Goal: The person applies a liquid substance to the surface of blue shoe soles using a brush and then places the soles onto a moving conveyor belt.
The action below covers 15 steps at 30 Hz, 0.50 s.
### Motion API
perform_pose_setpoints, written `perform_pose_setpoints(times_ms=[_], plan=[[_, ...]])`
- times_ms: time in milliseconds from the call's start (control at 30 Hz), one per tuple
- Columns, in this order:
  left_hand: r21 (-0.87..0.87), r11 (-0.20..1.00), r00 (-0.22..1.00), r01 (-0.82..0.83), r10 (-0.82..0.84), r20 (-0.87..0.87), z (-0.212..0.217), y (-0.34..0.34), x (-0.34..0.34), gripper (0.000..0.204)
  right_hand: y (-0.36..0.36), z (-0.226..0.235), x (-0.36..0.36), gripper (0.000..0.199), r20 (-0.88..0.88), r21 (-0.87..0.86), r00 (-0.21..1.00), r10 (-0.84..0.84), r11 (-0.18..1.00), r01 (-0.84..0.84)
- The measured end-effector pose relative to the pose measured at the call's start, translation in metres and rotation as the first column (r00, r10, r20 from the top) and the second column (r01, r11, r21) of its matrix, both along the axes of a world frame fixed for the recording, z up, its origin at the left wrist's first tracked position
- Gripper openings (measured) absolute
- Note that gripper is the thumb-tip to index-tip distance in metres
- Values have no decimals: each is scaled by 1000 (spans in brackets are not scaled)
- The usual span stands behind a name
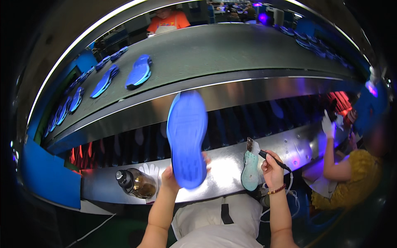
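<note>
A blue shoe sole [188, 138] is held upright at the centre of the frame, above a metal ledge [219, 163]. It is grasped near its lower end by the left hand [168, 177]; the palm is seen at the left edge and fingertips at the right, the rest being hidden behind. The sole seems to be gripped from behind so that its broad face is left uncovered.

At lower right, the black handle of a flat brush-like tool [264, 154] is pinched by the bent fingers of the right hand [273, 170], probably for fine control of the head. The head is directed leftward over the upper end of a pale green sole [249, 172]; whether the two touch cannot be told. A white cord [290, 186] is seen below the hand, where it presumably hampers the tool least.

At lower left, a bottle [142, 184] and a white glove [153, 173] are placed on the ledge, apparently aside from the held sole. Across the upper frame, further blue soles [139, 71] are spaced along a dark belt [206, 49], perhaps to keep them apart.
</note>
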<state>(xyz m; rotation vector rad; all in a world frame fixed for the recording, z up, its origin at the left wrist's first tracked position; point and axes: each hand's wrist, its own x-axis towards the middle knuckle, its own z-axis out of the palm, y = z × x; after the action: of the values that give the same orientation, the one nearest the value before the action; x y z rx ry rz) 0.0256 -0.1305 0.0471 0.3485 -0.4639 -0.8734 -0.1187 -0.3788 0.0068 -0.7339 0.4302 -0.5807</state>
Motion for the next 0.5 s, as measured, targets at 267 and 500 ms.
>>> perform_pose_setpoints(times_ms=[267,500], plan=[[557,830,969,8,131,-208,-89,0,-18,65,29,-2,12,20,-20,-68,955,297,952,-298],[331,928,929,170,-39,-367,-69,-28,-34,100,51,-8,29,15,-192,-146,894,404,889,-433]])
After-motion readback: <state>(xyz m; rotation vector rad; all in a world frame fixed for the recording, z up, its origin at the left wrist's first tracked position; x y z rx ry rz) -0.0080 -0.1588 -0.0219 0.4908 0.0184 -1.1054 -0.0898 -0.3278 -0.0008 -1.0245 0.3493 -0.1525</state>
